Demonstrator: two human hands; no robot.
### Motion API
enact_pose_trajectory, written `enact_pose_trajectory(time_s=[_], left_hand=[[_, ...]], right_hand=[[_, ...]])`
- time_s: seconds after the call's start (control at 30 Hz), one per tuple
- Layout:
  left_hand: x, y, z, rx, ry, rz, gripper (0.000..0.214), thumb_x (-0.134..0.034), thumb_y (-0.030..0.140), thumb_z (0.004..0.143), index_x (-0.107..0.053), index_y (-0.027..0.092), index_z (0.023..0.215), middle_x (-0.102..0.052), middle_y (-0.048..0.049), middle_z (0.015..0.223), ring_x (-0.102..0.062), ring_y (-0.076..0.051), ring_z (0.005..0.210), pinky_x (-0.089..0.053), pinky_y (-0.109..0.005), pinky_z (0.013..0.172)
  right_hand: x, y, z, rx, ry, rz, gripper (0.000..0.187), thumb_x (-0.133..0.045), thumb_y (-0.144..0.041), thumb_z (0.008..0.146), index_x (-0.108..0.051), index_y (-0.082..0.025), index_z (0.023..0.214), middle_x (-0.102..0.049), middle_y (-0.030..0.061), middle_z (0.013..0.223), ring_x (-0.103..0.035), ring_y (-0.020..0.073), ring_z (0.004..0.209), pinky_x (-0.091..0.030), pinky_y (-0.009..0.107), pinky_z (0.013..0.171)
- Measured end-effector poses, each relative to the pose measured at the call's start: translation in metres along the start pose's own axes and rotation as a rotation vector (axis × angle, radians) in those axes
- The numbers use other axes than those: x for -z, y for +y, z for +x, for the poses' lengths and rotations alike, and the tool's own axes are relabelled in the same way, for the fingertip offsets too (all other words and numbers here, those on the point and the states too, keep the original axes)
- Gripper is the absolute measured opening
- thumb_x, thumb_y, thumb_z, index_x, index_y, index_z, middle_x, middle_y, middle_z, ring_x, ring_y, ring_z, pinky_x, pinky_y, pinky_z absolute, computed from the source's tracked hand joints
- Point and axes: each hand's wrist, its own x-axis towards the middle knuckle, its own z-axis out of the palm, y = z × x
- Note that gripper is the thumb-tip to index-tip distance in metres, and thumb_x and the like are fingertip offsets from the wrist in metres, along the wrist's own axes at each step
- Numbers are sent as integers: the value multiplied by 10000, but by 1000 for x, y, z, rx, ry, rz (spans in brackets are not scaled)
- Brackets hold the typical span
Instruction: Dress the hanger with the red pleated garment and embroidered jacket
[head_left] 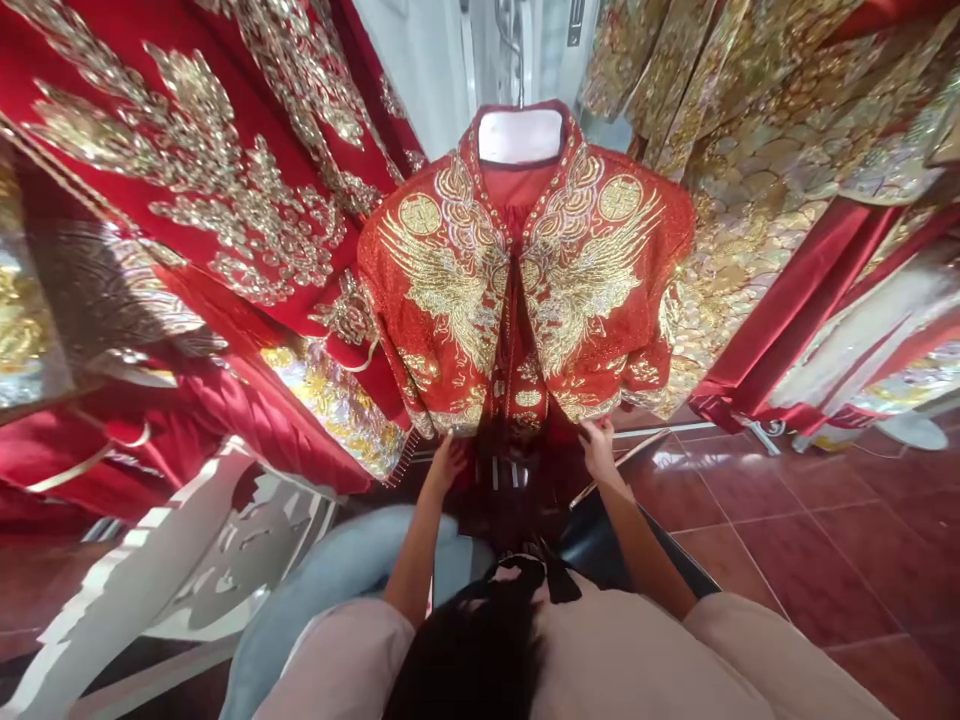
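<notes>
A red jacket [525,290] with dense gold phoenix embroidery hangs on a hanger straight ahead, its front slightly parted. My left hand [447,462] is closed on the bottom hem of its left panel. My right hand [598,445] pinches the hem of the right panel. Below the jacket a dark skirt part [510,480] hangs in shadow between my hands.
More red and gold embroidered garments [202,170] hang close on the left, and others [787,130] on the right. A white ornate chair [187,560] stands at lower left. Red-brown floor tiles [825,530] stretch to the right. A black bag [600,545] lies near my right arm.
</notes>
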Motion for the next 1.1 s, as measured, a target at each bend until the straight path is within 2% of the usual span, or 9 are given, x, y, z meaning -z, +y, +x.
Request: enact_pose_trajectory(time_s=[0.1, 0.17, 0.37, 0.47, 0.57, 0.67, 0.8, 0.9, 1.1], left_hand=[[6, 2, 10, 16, -86, -128, 248, -543, 401, 876, -610, 199, 1004, -570, -109, 1246, -546, -210, 1157, -432, -341, 974], [8, 0, 15, 33, -86, -185, 214, -552, 375, 877, -615, 204, 991, -580, -94, 1223, -543, -203, 1148, -416, -342, 990], [6, -8, 24, 91, -91, -269, 171, -570, 350, 870, -595, 190, 927, -646, -62, 948, -596, -193, 1002, -400, -398, 991], [0, -10, 19, 52, -160, -315, 111, -603, 294, 848, -588, 193, 893, -662, -21, 866, -631, -149, 866, -445, -353, 934], [-4, -15, 6, 8, -209, -332, 114, -649, 206, 795, -592, 180, 890, -677, -6, 829, -642, -128, 798, -481, -285, 856], [-6, -21, -15, -11, -242, -299, 163, -658, 112, 728, -599, 158, 872, -689, -4, 786, -647, -118, 750, -499, -231, 780], [-20, -25, -52, 25, -362, -184, 271, -661, 42, 593, -626, 120, 850, -695, -39, 753, -651, -154, 661, -528, -267, 670], [-41, -25, -78, -3, -437, -135, 243, -687, 78, 557, -630, 112, 790, -672, -35, 689, -624, -146, 580, -512, -262, 588], [-73, -22, -109, -168, -483, -128, 310, -806, 276, 572, -634, 136, 789, -631, -1, 655, -570, -93, 538, -443, -200, 513]], right_hand=[[11, 1, 11, -177, -151, 112, 270, -652, -352, 596, -517, -207, 781, -622, 15, 738, -604, 173, 741, -508, 320, 676], [19, 0, 13, -257, -207, 188, 249, -685, -310, 568, -539, -205, 740, -639, 18, 743, -609, 164, 725, -509, 299, 664], [44, -17, 10, -354, -314, 389, 286, -684, -408, 603, -583, -238, 809, -678, -6, 910, -636, 172, 874, -532, 341, 771], [51, -22, 5, -375, -360, 365, 271, -750, -335, 551, -591, -226, 743, -678, -11, 800, -640, 162, 792, -531, 315, 753], [52, -21, -7, -398, -363, 305, 313, -787, -234, 488, -599, -224, 737, -665, -25, 714, -637, 153, 724, -523, 289, 721], [47, -21, -23, -433, -418, 233, 416, -800, -170, 444, -632, -215, 822, -690, -19, 757, -645, 156, 717, -518, 276, 700], [27, -31, -47, -444, -563, 188, 390, -786, -205, 495, -667, -186, 866, -711, 11, 834, -655, 157, 731, -517, 274, 707], [11, -39, -62, -431, -630, 226, 331, -782, -252, 533, -678, -185, 840, -709, 13, 817, -661, 161, 745, -518, 290, 752], [-2, -55, -75, -447, -583, 281, 346, -817, -273, 513, -686, -176, 818, -715, 23, 851, -662, 178, 786, -522, 321, 815]])
